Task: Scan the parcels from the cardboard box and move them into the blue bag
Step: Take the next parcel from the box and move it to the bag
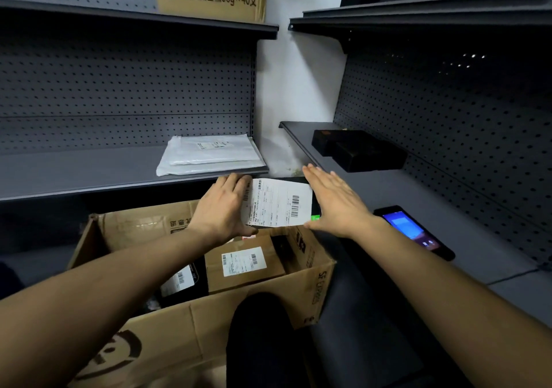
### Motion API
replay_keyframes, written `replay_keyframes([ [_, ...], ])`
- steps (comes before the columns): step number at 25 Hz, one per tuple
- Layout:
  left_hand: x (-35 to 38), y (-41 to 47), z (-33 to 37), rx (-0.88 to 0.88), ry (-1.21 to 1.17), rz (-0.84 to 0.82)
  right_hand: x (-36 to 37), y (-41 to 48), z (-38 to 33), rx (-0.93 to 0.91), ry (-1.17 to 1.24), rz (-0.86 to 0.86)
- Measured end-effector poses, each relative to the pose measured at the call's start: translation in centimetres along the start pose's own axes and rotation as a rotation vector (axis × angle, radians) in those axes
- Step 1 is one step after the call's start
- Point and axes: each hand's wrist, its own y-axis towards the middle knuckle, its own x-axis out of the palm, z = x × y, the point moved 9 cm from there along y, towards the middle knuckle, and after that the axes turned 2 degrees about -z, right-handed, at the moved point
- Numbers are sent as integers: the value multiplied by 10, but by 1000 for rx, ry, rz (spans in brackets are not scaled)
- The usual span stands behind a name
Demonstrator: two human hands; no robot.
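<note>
Head: parcel (277, 202) between both hands (222, 208)

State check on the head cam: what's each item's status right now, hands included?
cardboard box: open, parcels inside
held parcel: lifted above the cardboard box, label facing the camera
left hand: grips the held parcel's left edge
right hand: flat, straight fingers against its right edge
phone: lying on right shelf, screen lit
white mailers: stacked flat on left shelf
</note>
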Motion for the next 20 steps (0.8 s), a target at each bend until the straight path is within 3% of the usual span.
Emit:
replay_keyframes([
  [11, -63, -27, -69, -70, 3, 3, -28, 50, -77, -142, 47, 94],
  [20, -116, -86, -179, -253, 104, -4, -43, 115, -203, -331, 128, 84],
])
